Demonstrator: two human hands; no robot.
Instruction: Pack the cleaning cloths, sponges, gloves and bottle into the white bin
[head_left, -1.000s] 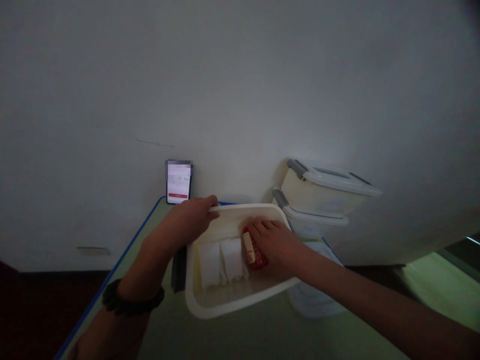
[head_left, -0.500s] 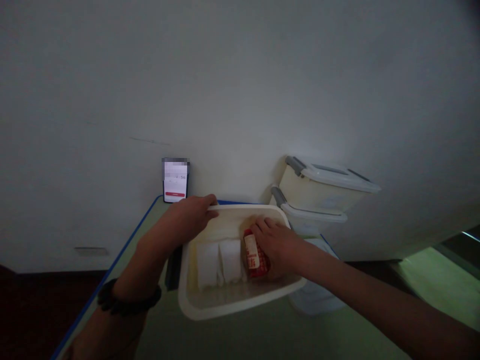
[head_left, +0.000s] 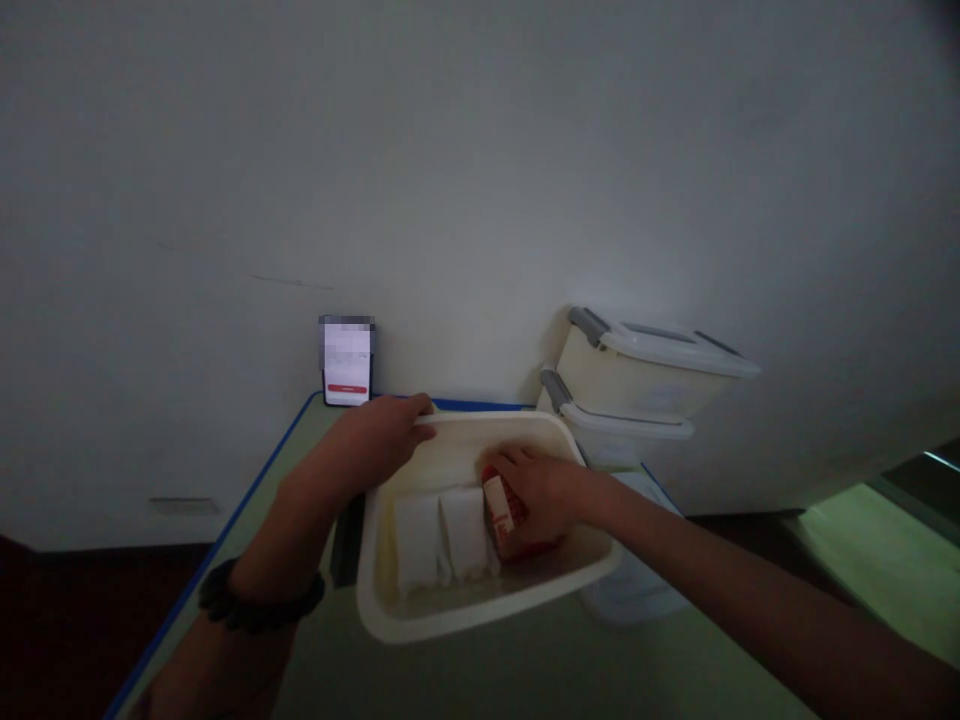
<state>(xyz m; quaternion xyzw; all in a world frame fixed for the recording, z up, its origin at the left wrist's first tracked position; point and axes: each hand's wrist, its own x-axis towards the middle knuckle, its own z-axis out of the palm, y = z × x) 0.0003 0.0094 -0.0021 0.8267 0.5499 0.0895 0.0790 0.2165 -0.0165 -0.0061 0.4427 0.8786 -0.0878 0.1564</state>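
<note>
A cream plastic bin (head_left: 424, 628) without a lid is tilted up over the table. My left hand (head_left: 386, 435) is closed on its far left rim, thumb inside. Two white folded bundles (head_left: 417, 540) lie side by side in the left half of the bin. To their right is a red package with a cream label (head_left: 499, 505), low in the bin. My right hand (head_left: 536, 500) reaches in from the right and is wrapped over this package, hiding much of it.
A lit phone (head_left: 347, 362) leans on the wall at the table's back left corner. Two lidded cream boxes (head_left: 637, 375) with grey latches are stacked at the back right. A translucent lid (head_left: 637, 590) lies partly under the bin on the green table (head_left: 360, 670).
My right hand has slid further over the red package, covering more of its label. The package sits slightly turned in the bin. My left hand stays on the rim.
</note>
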